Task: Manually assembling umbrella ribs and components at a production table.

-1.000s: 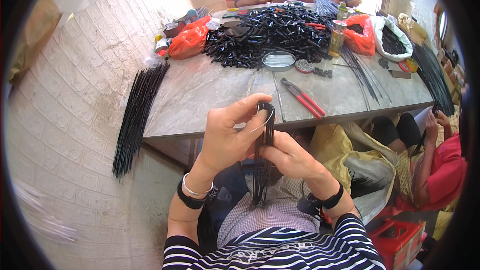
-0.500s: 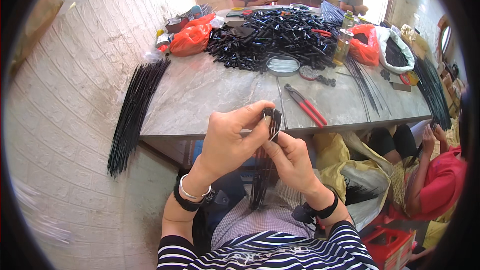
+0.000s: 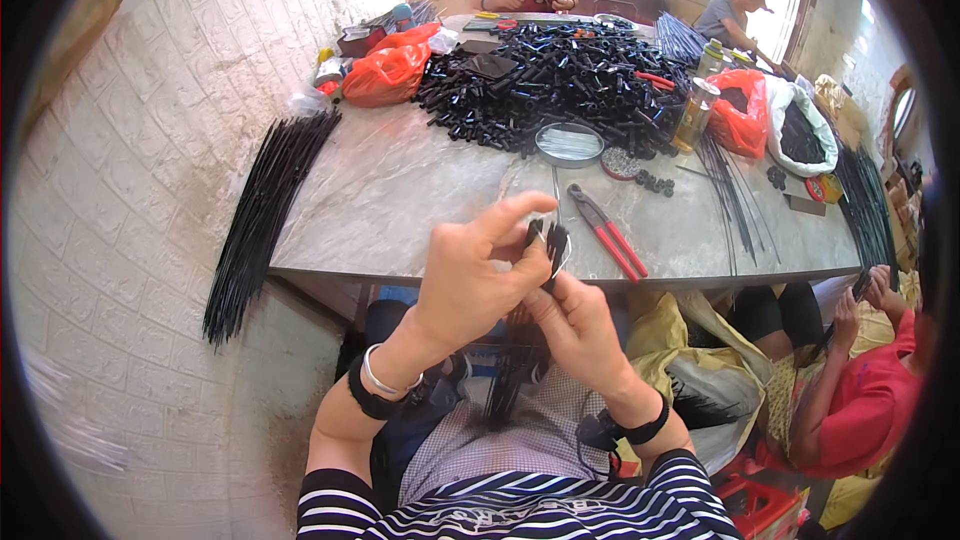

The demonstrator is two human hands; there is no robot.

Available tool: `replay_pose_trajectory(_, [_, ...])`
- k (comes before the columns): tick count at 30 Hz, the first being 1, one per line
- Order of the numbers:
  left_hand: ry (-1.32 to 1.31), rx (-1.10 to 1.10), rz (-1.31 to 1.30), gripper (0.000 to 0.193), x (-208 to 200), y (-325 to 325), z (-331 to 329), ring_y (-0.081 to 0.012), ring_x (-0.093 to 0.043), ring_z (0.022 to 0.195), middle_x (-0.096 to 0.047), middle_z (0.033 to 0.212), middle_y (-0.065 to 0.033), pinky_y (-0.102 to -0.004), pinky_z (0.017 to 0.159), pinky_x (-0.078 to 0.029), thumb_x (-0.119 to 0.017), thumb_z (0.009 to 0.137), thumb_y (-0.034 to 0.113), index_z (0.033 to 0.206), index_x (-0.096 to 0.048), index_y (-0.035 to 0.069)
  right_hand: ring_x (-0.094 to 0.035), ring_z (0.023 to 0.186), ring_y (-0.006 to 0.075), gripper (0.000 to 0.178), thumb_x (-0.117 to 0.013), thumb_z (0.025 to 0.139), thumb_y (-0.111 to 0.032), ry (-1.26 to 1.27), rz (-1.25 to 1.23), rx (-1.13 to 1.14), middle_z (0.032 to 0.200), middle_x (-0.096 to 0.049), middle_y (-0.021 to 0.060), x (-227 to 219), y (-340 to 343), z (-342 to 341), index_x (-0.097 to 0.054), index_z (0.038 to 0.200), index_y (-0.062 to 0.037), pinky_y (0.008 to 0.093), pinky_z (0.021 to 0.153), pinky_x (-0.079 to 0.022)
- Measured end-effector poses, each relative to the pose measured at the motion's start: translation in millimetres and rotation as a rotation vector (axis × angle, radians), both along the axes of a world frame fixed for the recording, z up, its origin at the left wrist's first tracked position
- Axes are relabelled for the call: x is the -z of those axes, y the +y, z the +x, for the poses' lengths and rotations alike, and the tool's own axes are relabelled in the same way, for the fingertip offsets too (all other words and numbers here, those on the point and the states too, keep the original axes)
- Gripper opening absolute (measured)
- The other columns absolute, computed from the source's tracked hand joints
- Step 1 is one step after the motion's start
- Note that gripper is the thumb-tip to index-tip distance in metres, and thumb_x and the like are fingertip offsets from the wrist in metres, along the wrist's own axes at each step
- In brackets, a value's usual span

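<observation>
In front of the table edge, I hold a bundle of thin black strands (image 3: 558, 246) between both hands. My left hand (image 3: 478, 265) is closed on the upper end with thumb and fingers, index finger raised above it. My right hand (image 3: 582, 328) pinches the bundle just below. A thin white strand curves around its top. The lower part of the bundle hangs blurred above my checked apron (image 3: 470, 450). On the table just beyond lies a pair of pliers (image 3: 610, 235) with red handles.
A large heap of short black tubes (image 3: 550, 80) covers the far table. Nearby stand a round dish of thin pale sticks (image 3: 569, 145) and a bottle (image 3: 695, 115). Long black rods (image 3: 265, 225) overhang the left edge. A person in red (image 3: 860, 390) sits close on the right.
At the bundle's top, the strands have parted into two tufts, and my left index finger has lifted. My view has shifted slightly; my right hand keeps its pinch.
</observation>
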State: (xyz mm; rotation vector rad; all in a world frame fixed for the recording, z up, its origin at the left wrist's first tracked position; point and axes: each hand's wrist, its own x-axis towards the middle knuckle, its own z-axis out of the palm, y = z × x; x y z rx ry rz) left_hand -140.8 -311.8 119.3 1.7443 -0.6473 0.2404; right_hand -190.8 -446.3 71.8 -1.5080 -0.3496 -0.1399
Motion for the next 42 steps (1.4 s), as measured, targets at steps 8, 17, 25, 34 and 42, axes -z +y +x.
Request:
replay_pose_trajectory(8, [-0.011, -0.008, 0.016, 0.021, 9, -5, 12, -0.0055, -0.063, 0.062, -0.069, 0.077, -0.0058, -0.0180, 0.050, -0.048, -0.062, 0.083, -0.003, 0.104, -0.065, -0.003, -0.060, 0.073, 0.0095, 0.018, -0.046, 0.098, -0.008, 0.071, 0.108, -0.128, 0.083, -0.066, 0.0051, 7, -12, 17, -0.061, 0.100, 0.0027, 0.0251, 0.067, -0.049])
replay_pose_trajectory(17, [0.021, 0.087, -0.021, 0.021, 19, 27, 26, -0.0095, -0.064, 0.061, -0.069, 0.077, -0.0087, -0.0202, 0.047, -0.051, -0.060, 0.083, -0.009, 0.103, -0.064, -0.005, -0.061, 0.070, 0.0115, 0.019, -0.046, 0.098, -0.009, -0.011, -0.156, 0.050, 0.079, -0.065, 0.0083, 4, 17, 16, -0.060, 0.101, 0.0027, 0.0256, 0.065, -0.049])
replay_pose_trajectory(25, [-0.169, 0.156, 0.038, 0.021, 20, 51, 42, -0.0112, -0.065, 0.060, -0.068, 0.075, -0.0101, -0.0218, 0.047, -0.050, -0.062, 0.079, -0.008, 0.100, -0.065, -0.004, -0.061, 0.066, 0.0113, 0.017, -0.048, 0.096, -0.008, 0.120, 0.011, -0.125, 0.075, -0.065, 0.0085, 9, 29, 34, -0.062, 0.096, 0.0024, 0.0262, 0.062, -0.048])
replay_pose_trajectory(34, [-0.026, 0.014, 0.037, 0.026, 25, 47, 36, -0.0153, -0.066, 0.063, -0.066, 0.073, -0.0105, -0.0267, 0.054, -0.050, -0.065, 0.077, 0.002, 0.103, -0.065, 0.001, -0.068, 0.072, 0.0178, 0.014, -0.051, 0.093, -0.003, 0.034, -0.193, -0.051, 0.078, -0.068, 0.0122, -4, 28, 34, -0.059, 0.102, 0.0043, 0.0271, 0.064, -0.051])
replay_pose_trajectory(42, [0.121, 0.131, 0.079, 0.019, 16, 35, 40, -0.0093, -0.064, 0.064, -0.070, 0.079, -0.0099, -0.0205, 0.057, -0.051, -0.054, 0.088, -0.004, 0.104, -0.065, -0.005, -0.070, 0.080, 0.0218, 0.022, -0.049, 0.094, -0.002, 0.027, -0.087, -0.035, 0.090, -0.069, 0.0155, 12, 18, 34, -0.055, 0.113, 0.0063, 0.0305, 0.071, -0.054])
